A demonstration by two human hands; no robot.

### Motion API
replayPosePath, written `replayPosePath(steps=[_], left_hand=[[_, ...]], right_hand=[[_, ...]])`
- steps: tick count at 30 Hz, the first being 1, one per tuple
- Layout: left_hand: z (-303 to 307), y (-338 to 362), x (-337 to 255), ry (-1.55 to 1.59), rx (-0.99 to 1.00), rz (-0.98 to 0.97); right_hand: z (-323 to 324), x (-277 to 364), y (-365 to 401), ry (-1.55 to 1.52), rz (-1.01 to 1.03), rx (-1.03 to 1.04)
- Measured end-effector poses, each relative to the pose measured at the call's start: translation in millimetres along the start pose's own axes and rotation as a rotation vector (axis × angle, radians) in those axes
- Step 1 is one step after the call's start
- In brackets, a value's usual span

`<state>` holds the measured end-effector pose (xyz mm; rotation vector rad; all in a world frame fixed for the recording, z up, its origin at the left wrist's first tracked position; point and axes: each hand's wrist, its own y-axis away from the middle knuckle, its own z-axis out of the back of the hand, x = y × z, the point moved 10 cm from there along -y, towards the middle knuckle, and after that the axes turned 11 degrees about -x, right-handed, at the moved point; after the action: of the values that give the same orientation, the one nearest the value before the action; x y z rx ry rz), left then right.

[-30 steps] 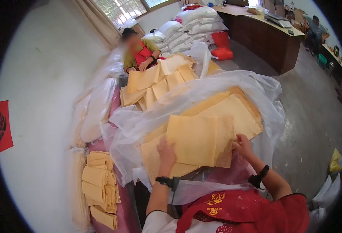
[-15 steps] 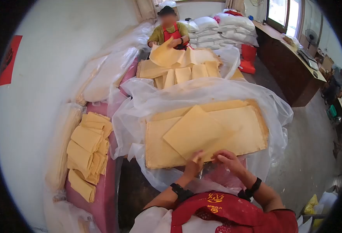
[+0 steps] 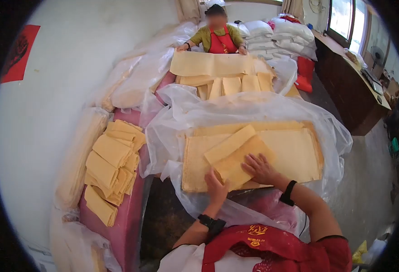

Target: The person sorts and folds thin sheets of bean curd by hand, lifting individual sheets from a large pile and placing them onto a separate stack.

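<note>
**Folding the yellow sheet on the stack**

The folded sheet lies on top of the stack of flat sheets, on its near left part. The stack rests on the clear plastic film. The right hand lies flat on the sheet with the fingers spread wide; it holds nothing and only presses. The left hand touches the near corner, at 7 o'clock from the fold. Whether its fingers pinch the edge or only press on it, I cannot tell.

To do this fold well, I judge that the flat hand should hold the layers down while the other hand brings the edge over evenly. Then the edges meet and the thin sheet does not tear or wrinkle.

The sheet has the form of a long band. Its long axis runs slanted, from 8 o'clock to 2 o'clock, while the stack under it runs from 9 to 3. A pile of folded pieces lies well apart at 9 o'clock.
</note>
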<state>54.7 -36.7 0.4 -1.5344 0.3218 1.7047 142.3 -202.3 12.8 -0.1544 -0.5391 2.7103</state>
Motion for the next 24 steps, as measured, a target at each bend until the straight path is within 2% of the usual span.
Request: replayPosePath(steps=[1,2,4,6,8,9,11,12,14,15,17,18,20,21,23,24], left_hand=[[10.3,6.5,-38.6,-0.346,-0.087,-0.391],[14.2,7.0,-45.4,-0.354,-0.078,-0.385],[-27.3,29.4,-64.1,-0.492,0.42,-0.618],[-27.8,28.2,-78.5,-0.521,0.432,-0.654],[-25.4,30.2,-98.5,-0.714,0.3,-0.88],[-22.6,28.7,-108.5,-0.711,0.302,-0.884],[-14.6,32.7,-132.0,-0.749,0.272,-0.991],[-15.9,35.8,-128.4,-0.746,0.279,-0.993],[-33.9,45.9,-99.4,-0.793,0.495,-0.975],[-38.0,43.4,-93.9,-0.794,0.492,-0.98],[-51.3,29.9,-44.1,-0.829,0.722,-0.612],[-53.4,21.3,-24.3,-0.833,0.722,-0.613],[-45.1,-5.7,9.4,-0.312,0.755,-0.299],[-37.5,-21.1,5.6,-0.317,0.749,-0.299],[-33.6,-38.0,20.0,-0.453,0.903,-0.072],[-37.1,-42.9,24.5,-0.453,0.903,-0.073]], right_hand=[[-2.9,0.2,-1.8,0.052,0.018,0.011],[-6.4,2.3,-3.1,0.103,0.038,0.02],[-15.2,5.0,-4.5,0.104,0.03,0.034],[-8.7,2.8,-12.7,0.124,0.022,0.037],[-11.1,6.5,-10.4,-0.016,-0.087,0.326],[-6.8,5.7,-10.6,-0.014,-0.092,0.324],[-18.4,12.8,3.9,-0.149,-0.096,0.515],[-18.2,13.1,4.4,-0.151,-0.103,0.517],[-23.6,17.8,5.0,-0.205,-0.074,0.597],[-24.9,16.4,2.7,-0.202,-0.075,0.593],[-28.7,13.4,-1.8,-0.218,-0.087,0.583],[-19.2,8.3,-4.8,-0.22,-0.086,0.58],[4.6,-28.8,-6.8,-0.222,-0.223,0.642],[1.7,-50.9,-1.8,-0.223,-0.216,0.637],[-3.6,-98.7,8.2,-0.597,-0.408,0.388],[-15.3,-100.5,11.3,-0.597,-0.408,0.387]])
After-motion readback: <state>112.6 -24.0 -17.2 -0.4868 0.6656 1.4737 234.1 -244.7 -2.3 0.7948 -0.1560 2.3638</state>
